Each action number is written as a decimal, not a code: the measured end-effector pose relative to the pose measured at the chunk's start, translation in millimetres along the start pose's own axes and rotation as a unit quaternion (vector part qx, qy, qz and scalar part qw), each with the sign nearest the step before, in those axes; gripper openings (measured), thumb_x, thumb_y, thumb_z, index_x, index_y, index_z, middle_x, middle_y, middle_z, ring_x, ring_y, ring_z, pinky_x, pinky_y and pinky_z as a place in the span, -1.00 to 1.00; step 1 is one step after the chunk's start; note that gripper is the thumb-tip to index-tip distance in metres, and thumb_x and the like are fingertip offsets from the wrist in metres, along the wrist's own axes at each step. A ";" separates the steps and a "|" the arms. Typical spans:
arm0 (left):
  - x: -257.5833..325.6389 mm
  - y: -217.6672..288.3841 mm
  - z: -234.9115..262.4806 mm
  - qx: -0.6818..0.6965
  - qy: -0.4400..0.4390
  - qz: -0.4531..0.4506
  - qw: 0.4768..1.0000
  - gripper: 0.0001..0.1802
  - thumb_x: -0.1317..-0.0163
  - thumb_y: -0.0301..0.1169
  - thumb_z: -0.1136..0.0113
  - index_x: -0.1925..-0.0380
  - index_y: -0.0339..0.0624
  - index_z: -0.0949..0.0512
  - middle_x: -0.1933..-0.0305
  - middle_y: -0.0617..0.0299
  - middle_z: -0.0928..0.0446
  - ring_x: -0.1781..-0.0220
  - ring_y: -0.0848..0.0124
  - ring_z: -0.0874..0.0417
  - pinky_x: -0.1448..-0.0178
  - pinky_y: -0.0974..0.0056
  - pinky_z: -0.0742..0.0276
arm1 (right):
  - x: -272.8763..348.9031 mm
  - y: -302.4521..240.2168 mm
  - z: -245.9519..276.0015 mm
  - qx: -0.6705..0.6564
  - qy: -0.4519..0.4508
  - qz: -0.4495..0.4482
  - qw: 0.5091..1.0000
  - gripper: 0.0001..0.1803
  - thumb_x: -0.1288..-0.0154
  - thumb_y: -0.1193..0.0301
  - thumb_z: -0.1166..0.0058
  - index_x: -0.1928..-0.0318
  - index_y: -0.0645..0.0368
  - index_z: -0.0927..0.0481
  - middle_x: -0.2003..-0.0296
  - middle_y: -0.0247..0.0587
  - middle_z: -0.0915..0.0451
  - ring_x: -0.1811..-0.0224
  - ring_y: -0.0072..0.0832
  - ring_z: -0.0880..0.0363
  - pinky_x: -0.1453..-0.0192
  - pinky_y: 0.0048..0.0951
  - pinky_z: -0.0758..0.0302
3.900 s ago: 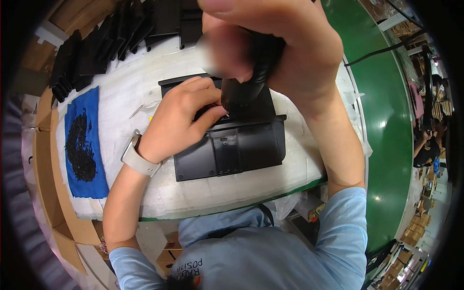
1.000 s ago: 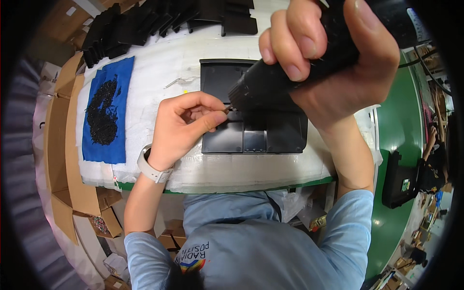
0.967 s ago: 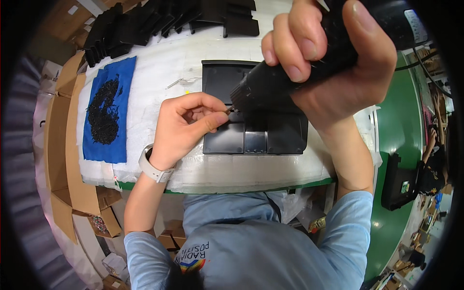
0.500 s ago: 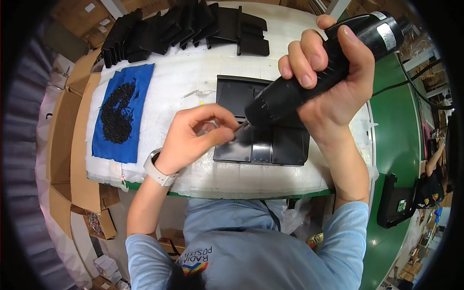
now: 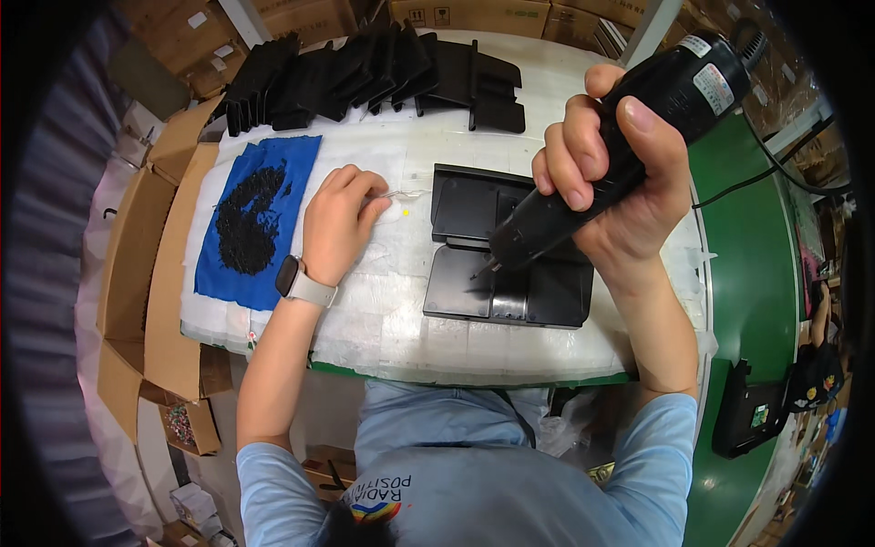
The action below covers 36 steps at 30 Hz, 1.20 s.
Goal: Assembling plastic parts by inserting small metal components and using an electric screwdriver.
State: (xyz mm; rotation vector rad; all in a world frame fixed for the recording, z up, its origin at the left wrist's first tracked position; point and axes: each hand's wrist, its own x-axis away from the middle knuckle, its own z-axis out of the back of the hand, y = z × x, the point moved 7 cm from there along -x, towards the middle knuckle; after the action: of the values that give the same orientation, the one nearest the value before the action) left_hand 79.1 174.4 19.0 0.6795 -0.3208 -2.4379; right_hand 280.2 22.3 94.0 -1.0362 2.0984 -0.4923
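Observation:
My right hand (image 5: 629, 178) is wrapped round a black corded electric screwdriver (image 5: 538, 228), tilted down to the left. Its bit points at a black plastic panel (image 5: 456, 287) with raised ribs; a small dark tip, perhaps a screw, shows at the bit's end. Whether it touches the panel I cannot tell. Over the white table covering, my left hand (image 5: 337, 223) has its thumb and forefinger curved but apart, with nothing visible between them. A thin metal tool (image 5: 401, 193) lies by its fingertips. Beside that hand, a blue cloth (image 5: 303, 157) bears a pile of small black screw-like pieces (image 5: 248, 228).
Several black plastic parts (image 5: 365, 77) stand in a row along the table's far side. An open cardboard box (image 5: 169, 273) is at the left edge. To the right is a green surface (image 5: 743, 246) with a black case (image 5: 743, 415). The screwdriver's cord (image 5: 738, 187) runs off right.
My left hand has moved left, away from the screwdriver bit, to beside the blue cloth. The bit now sits over the panel's lower left section. The whole view has shifted slightly.

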 end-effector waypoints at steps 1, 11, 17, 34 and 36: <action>-0.1 4.6 1.5 -0.007 0.009 -0.033 0.999 -0.88 -0.09 -0.49 -0.40 0.39 -0.19 -0.63 0.40 0.20 -0.50 0.32 0.21 -0.56 0.22 0.20 -0.50 | 0.0 0.6 -1.9 -0.002 -0.004 -0.005 1.000 -0.66 -0.31 0.28 -0.03 0.08 0.31 -0.41 0.65 -0.24 -0.39 0.71 -0.45 -0.41 0.47 -0.34 -0.47; 2.6 24.8 21.4 0.110 0.001 0.047 0.993 -0.86 -0.19 -0.52 -0.34 0.24 -0.20 -0.66 0.38 0.20 -0.64 0.34 0.43 -0.59 0.22 0.37 -0.44 | 11.6 -5.8 -6.9 0.110 -0.015 -0.028 0.993 -0.63 -0.37 0.22 0.06 -0.03 0.22 -0.41 0.62 -0.35 -0.35 0.73 -0.54 -0.33 0.43 -0.38 -0.48; 5.8 70.2 -6.2 0.272 -0.158 -0.008 0.949 -0.87 -0.15 -0.54 -0.35 0.27 -0.24 -0.70 0.35 0.20 -0.65 0.32 0.43 -0.58 0.17 0.38 -0.45 | 27.4 -11.6 4.6 0.093 -0.066 -0.046 0.992 -0.57 -0.39 0.17 0.07 -0.09 0.21 -0.38 0.59 -0.38 -0.34 0.71 -0.56 -0.29 0.41 -0.38 -0.46; 20.3 127.5 -37.8 0.188 -0.260 -0.233 0.918 -0.95 -0.14 -0.43 -0.34 0.41 -0.12 -0.66 0.44 0.31 -0.46 0.27 0.31 -0.50 0.18 0.23 -0.26 | 49.1 1.0 10.2 0.021 -0.086 -0.098 0.991 -0.57 -0.49 0.25 0.02 -0.15 0.32 -0.28 0.61 -0.20 -0.44 0.68 -0.48 -0.39 0.55 -0.45 -0.37; 21.2 125.9 -38.6 0.187 -0.257 -0.237 0.918 -0.96 -0.14 -0.43 -0.33 0.40 -0.11 -0.66 0.44 0.32 -0.46 0.27 0.31 -0.50 0.17 0.24 -0.25 | 48.7 6.7 9.3 0.043 -0.102 -0.108 0.988 -0.57 -0.51 0.26 0.03 -0.16 0.34 -0.27 0.62 -0.18 -0.44 0.68 -0.47 -0.40 0.58 -0.47 -0.36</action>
State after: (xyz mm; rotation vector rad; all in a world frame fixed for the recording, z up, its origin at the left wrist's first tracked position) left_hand 144.3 58.2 24.6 0.2634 -0.9463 -3.0423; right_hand 263.9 -12.7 62.1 -1.2169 1.7803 -0.5512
